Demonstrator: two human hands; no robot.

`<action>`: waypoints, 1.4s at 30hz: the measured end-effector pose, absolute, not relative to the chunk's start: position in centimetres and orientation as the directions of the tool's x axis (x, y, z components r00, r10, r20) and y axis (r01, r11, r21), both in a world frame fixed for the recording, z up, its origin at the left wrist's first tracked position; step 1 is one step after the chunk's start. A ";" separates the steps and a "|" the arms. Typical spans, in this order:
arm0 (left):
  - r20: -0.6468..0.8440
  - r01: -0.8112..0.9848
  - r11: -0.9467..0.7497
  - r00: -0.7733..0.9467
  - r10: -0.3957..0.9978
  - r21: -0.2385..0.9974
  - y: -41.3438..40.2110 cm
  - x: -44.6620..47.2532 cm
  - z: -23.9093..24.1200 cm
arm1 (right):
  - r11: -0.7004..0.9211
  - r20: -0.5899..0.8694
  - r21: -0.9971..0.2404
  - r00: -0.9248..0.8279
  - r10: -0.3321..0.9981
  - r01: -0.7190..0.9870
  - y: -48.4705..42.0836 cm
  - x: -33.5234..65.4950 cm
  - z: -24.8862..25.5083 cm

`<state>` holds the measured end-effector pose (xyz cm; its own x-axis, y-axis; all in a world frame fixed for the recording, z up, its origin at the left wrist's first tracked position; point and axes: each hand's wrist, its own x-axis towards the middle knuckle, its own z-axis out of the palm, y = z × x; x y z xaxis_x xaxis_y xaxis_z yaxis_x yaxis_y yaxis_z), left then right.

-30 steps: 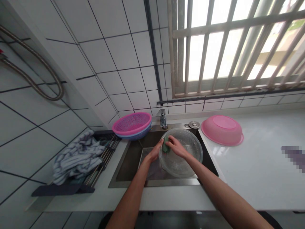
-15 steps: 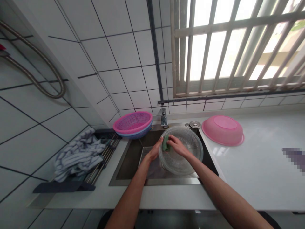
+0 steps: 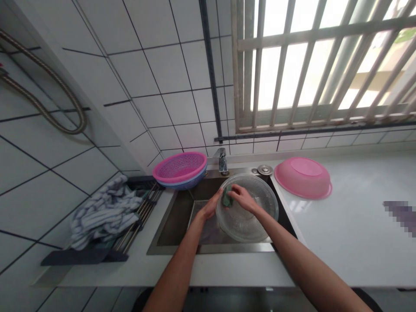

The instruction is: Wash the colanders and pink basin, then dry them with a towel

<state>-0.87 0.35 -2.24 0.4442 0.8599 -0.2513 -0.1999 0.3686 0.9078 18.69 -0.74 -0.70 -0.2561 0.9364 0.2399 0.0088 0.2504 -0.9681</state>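
Observation:
A clear, see-through colander [image 3: 251, 221] with fine slots is tilted over the steel sink [image 3: 164, 229]. My left hand [image 3: 212, 206] grips its left rim, thumb on top and the other fingers hidden beneath or behind. Inside the colander, close to that rim, my right hand [image 3: 242, 197] is closed on a green scrubbing pad [image 3: 227, 198] that presses on the wall. The faucet [image 3: 222, 160] stands just behind the colander.
Nested pink and blue baskets [image 3: 182, 167] rest on the sink's back left corner. An upturned pink basin [image 3: 303, 177] and a steel drain strainer [image 3: 264, 170] lie to the right. A striped towel [image 3: 104, 216] covers a rack [image 3: 143, 216] at left.
My right hand and the green pad have shifted slightly along the colander's left wall. The colander has tilted or turned a little, its rim sitting slightly lower. My left hand keeps its hold.

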 end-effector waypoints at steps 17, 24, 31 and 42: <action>-0.264 -0.202 0.376 0.428 0.864 0.905 0.3 -0.8 -2.2 | 0.266 0.266 -0.964 -0.056 0.962 -0.017 -0.2 19.2 -0.9; -0.212 -0.239 0.377 0.515 0.830 0.895 -0.3 -0.9 -0.9 | 0.272 0.270 -0.962 0.049 0.962 -0.035 0.5 19.7 -1.4; -0.096 -0.176 0.186 0.426 0.899 0.967 -0.8 -0.5 0.0 | 0.211 0.218 -0.976 -0.167 0.961 -0.057 -0.7 18.4 -1.4; -0.185 -0.176 0.270 0.390 0.902 0.947 0.4 -0.7 -1.5 | 0.285 0.283 -0.958 -0.258 0.924 -0.029 -0.8 18.3 -1.0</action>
